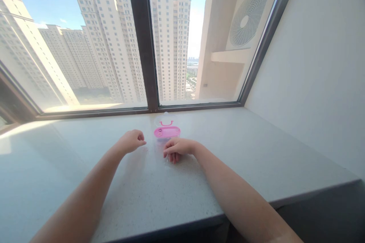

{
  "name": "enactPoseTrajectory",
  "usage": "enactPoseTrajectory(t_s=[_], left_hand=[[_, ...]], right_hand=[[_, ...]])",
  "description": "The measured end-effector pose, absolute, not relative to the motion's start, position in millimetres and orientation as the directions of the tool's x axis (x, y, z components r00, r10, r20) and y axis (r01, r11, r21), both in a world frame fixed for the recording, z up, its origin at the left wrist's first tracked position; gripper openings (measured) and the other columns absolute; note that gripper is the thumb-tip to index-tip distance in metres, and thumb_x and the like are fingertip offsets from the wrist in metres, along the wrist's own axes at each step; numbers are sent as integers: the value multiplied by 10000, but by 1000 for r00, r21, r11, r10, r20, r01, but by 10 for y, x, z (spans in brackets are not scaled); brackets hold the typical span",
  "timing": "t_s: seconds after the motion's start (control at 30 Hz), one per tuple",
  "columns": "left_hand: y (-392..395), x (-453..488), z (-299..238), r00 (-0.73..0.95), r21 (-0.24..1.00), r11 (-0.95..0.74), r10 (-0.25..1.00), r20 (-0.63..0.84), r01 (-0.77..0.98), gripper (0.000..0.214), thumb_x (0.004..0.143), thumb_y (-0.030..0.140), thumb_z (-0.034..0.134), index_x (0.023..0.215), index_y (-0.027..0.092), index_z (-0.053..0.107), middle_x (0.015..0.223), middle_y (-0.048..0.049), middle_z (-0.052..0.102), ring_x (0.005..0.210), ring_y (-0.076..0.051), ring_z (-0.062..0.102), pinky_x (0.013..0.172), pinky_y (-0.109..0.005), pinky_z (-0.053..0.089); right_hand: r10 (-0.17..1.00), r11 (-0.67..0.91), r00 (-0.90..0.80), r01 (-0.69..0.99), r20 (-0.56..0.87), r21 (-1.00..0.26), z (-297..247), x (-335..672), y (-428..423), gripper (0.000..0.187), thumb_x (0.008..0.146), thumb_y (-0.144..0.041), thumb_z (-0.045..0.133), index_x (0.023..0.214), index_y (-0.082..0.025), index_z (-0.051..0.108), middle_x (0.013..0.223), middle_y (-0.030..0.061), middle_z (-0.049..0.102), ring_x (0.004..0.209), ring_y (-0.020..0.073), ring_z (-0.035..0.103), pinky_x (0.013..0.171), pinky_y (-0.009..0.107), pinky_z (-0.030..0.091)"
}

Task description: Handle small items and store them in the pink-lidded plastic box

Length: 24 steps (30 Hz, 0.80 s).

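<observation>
The left hand curls loosely, the right hand droops half-curled; I cannot tell whether either grips anything. The right hand partly blocks the pink box, lid raised, on the white sill; window frame and towers rise behind.

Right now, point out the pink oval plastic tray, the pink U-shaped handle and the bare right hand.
Pink oval plastic tray (169,132): head view, bare middle of its top.
Pink U-shaped handle (167,125): head view, lower bar.
Bare right hand (178,146): head view, back of hand.
</observation>
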<state>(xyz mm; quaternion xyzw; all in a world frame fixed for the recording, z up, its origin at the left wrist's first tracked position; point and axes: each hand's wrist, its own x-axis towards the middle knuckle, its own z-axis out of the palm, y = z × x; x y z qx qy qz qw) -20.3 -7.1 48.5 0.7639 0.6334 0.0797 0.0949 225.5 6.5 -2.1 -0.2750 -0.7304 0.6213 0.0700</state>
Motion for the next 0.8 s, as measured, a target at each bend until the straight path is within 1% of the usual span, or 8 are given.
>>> enactPoseTrajectory(t_s=[0.1, 0.2, 0.3, 0.37, 0.43, 0.63, 0.8], left_hand=[[-89, -217, 312, 170, 280, -151, 984, -46, 948, 298, 632, 433, 611, 795, 187, 649, 816, -48, 673, 748, -190, 614, 646, -251, 419], [-101, -165, 229, 186, 332, -156, 981, -59, 930, 255, 612, 357, 630, 807, 193, 646, 794, -28, 667, 726, -177, 613, 629, -239, 416], [-109, -106, 220, 208, 357, -169, 975, -74, 919, 157, 610, 262, 604, 738, 190, 663, 759, -20, 664, 708, -167, 610, 607, -227, 408], [-107, -86, 223, 218, 357, -177, 973, -76, 917, 138, 608, 225, 589, 712, 186, 670, 726, -20, 660, 694, -165, 606, 596, -225, 401], [-97, -85, 215, 224, 366, -183, 972, -74, 913, 144, 609, 207, 579, 714, 181, 673, 701, -19, 658, 679, -163, 604, 588, -224, 398], [-52, -116, 147, 248, 406, -207, 967, -51, 890, 149, 614, 173, 562, 703, 177, 681, 721, -28, 672, 692, -165, 608, 603, -227, 402], [-65, -116, 147, 233, 442, -193, 972, -37, 876, 195, 622, 154, 562, 777, 188, 675, 682, -4, 658, 642, -143, 592, 577, -213, 389]], right_hand=[[491, 75, -838, 314, -239, -946, -27, 2260, 67, 252, 801, -347, 583, 853, -102, 610, 646, 39, 624, 535, 117, 618, 471, 181, 466], [496, 72, -836, 310, -236, -948, -26, 2268, 61, 258, 800, -352, 586, 858, -102, 611, 641, 35, 622, 524, 111, 613, 471, 179, 464], [498, 70, -834, 313, -238, -947, -23, 2275, 55, 262, 800, -362, 589, 860, -107, 610, 643, 29, 624, 516, 105, 608, 475, 183, 467], [501, 67, -830, 318, -244, -946, -25, 2277, 55, 270, 797, -371, 594, 857, -109, 609, 644, 28, 626, 519, 106, 609, 477, 185, 468], [504, 65, -827, 323, -248, -944, -28, 2278, 59, 278, 794, -377, 599, 855, -106, 608, 640, 30, 626, 523, 110, 612, 476, 187, 467], [510, 68, -821, 335, -256, -940, -10, 2282, 41, 268, 791, -369, 601, 857, -109, 609, 642, 29, 624, 522, 110, 612, 469, 184, 466], [519, 78, -816, 341, -254, -937, 21, 2282, 13, 239, 796, -345, 596, 850, -113, 609, 637, 22, 618, 513, 105, 607, 459, 176, 458]])
